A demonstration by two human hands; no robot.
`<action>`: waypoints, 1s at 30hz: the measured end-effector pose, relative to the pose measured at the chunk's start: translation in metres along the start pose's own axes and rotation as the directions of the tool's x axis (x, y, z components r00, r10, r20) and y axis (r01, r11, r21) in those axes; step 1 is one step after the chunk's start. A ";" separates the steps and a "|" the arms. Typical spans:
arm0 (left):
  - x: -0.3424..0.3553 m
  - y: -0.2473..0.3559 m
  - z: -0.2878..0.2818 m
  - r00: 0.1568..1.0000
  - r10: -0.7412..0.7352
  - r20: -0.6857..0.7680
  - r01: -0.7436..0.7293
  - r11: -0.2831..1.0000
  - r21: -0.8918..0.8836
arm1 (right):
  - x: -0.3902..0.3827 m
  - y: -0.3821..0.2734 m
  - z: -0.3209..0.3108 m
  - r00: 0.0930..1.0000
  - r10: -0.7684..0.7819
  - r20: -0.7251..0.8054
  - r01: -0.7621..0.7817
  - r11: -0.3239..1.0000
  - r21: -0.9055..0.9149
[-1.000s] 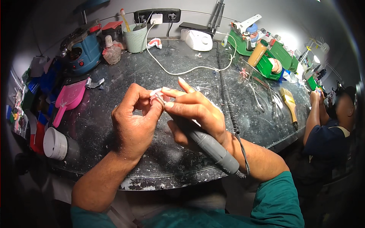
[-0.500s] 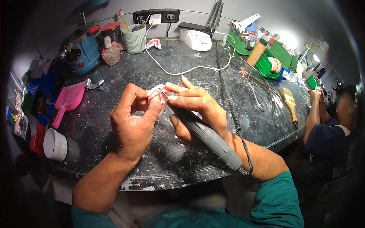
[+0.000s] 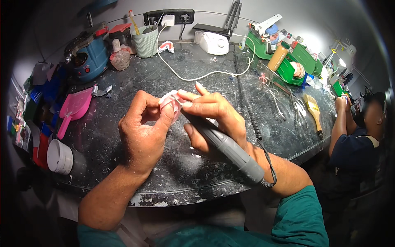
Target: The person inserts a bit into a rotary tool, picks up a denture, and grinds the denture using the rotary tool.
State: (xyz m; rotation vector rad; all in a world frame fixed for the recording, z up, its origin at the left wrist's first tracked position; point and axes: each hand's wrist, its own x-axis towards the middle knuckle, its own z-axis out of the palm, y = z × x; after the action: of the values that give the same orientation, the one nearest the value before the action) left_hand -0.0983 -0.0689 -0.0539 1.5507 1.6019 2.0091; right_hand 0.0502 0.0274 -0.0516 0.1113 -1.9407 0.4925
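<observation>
Pinched between the thumb and fingers of my left hand is a small pink and white denture, held above the middle of the bench. My right hand grips a dark grey rotary handpiece like a pen. Its thin tip meets the denture or sits very close to it; the exact contact is hard to make out. Fingertips of my right hand rest against the denture's edge. A coiled black cord leaves the handpiece's rear end by my right wrist.
The dark, dust-flecked bench bears a pink dustpan, white tub, blue machine, woven cup, white control box, green bins, pliers and brush. A co-worker sits at right.
The handpiece's rear end has shifted slightly right and down, and its cord with it. The denture is turned a little in my left fingers. Both hands otherwise keep their places.
</observation>
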 end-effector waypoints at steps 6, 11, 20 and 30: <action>0.000 0.000 -0.002 1.000 0.027 -0.010 -0.027 1.000 0.015 | 0.002 -0.003 -0.001 0.999 -0.016 0.052 0.018 0.999 -0.036; 0.000 0.001 0.000 1.000 0.019 -0.005 -0.018 0.999 0.043 | 0.000 0.001 0.000 1.000 0.017 -0.019 -0.016 0.999 0.033; 0.000 0.000 0.001 0.999 0.040 -0.015 -0.040 0.999 0.024 | 0.001 0.001 0.000 1.000 -0.024 -0.005 0.024 1.000 0.019; 0.000 -0.005 -0.002 1.000 0.010 -0.016 -0.010 1.000 -0.010 | -0.001 0.002 -0.006 0.996 -0.001 0.085 -0.004 0.998 0.057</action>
State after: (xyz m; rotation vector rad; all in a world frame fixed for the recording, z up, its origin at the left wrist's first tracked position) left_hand -0.1021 -0.0682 -0.0578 1.5460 1.5905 2.0364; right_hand 0.0550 0.0309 -0.0506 0.1705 -2.0105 0.5520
